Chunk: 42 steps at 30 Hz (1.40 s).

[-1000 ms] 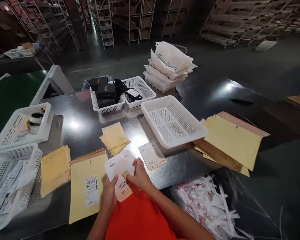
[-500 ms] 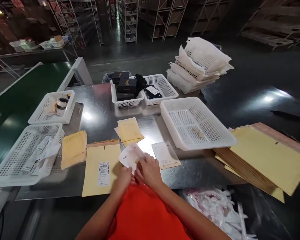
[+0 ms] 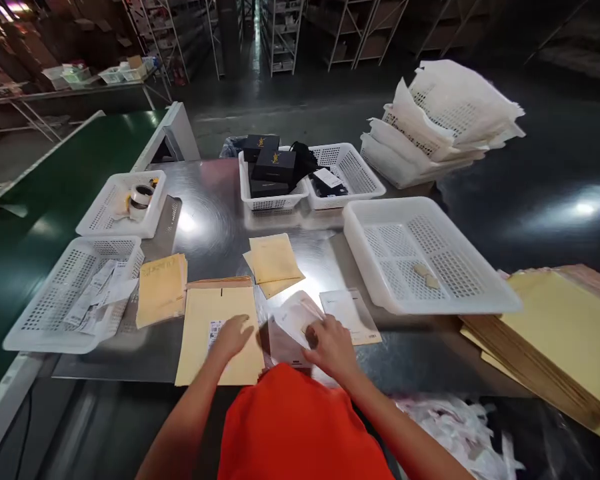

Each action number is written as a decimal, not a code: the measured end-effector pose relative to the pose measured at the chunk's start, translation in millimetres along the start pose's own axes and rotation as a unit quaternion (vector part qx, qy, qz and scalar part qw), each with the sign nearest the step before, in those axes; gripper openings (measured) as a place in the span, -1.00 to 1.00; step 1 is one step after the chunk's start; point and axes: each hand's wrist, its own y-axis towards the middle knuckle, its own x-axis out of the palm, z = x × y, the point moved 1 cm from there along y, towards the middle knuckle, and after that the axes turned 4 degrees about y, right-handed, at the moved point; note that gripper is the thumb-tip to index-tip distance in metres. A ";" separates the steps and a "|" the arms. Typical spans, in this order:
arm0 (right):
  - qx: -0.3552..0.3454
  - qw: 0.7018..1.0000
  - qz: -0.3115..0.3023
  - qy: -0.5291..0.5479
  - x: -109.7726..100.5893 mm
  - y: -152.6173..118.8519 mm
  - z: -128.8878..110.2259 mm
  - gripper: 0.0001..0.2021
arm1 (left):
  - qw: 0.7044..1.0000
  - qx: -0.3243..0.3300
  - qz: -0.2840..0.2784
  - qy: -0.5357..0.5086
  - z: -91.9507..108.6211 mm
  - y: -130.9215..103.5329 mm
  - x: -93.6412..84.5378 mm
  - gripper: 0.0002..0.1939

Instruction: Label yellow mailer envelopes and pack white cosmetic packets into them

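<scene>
My left hand [image 3: 234,337] rests over a yellow padded envelope [image 3: 193,360], its fingers loosely apart and partly covering a white shipping label [image 3: 213,330]. My right hand [image 3: 333,347] pinches the right side of a white paper packet [image 3: 286,330] near the table's front edge. A small pale tan bit shows by its fingertips, too little to name. To the right of the packet lies a flat white printed envelope [image 3: 355,317]. Small yellow envelopes [image 3: 275,259] lie just beyond the packet, and a stack of yellow envelopes [image 3: 161,290] sits to the left.
A large white basket [image 3: 363,277] holds small tan pieces. Baskets with black boxes [image 3: 275,165], tape rolls [image 3: 140,198] and label slips [image 3: 100,293] stand around the metal table. Large yellow envelopes [image 3: 570,327] are stacked right. A green conveyor belt [image 3: 80,167] runs along the left.
My left hand has let go of the white packet and moved left onto the labelled envelope. The packet is lower, with my right hand still on it. The view has shifted slightly.
</scene>
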 end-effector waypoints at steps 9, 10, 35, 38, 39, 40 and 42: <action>0.092 0.995 -0.026 -0.004 39.8 -43.1 67.2 -0.71 | 0.880 -0.169 0.152 0.418 -86.2 62.0 -172.7 -0.76; 0.104 0.994 -0.031 0.001 42.3 -45.2 68.3 -0.70 | 0.869 -0.175 0.142 0.441 -91.0 65.7 -177.3 -0.75; 0.088 0.995 -0.036 0.006 37.8 -28.1 37.7 -0.70 | 0.853 0.013 0.079 0.515 -71.5 82.3 -180.2 -0.67; 0.088 0.996 -0.013 -0.001 35.7 -24.7 36.1 -0.70 | 0.852 0.038 0.094 0.514 -72.5 75.0 -148.2 -0.65; 0.085 0.996 -0.009 0.000 34.8 -23.0 34.8 -0.70 | 0.851 0.038 0.104 0.514 -74.2 72.6 -137.9 -0.67; 0.080 0.997 -0.007 0.002 33.8 -21.3 32.9 -0.70 | 0.850 0.032 0.119 0.512 -76.3 70.3 -129.2 -0.66; 0.069 0.998 -0.008 0.011 31.3 -18.5 27.9 -0.69 | 0.848 0.009 0.162 0.505 -80.7 66.8 -119.1 -0.58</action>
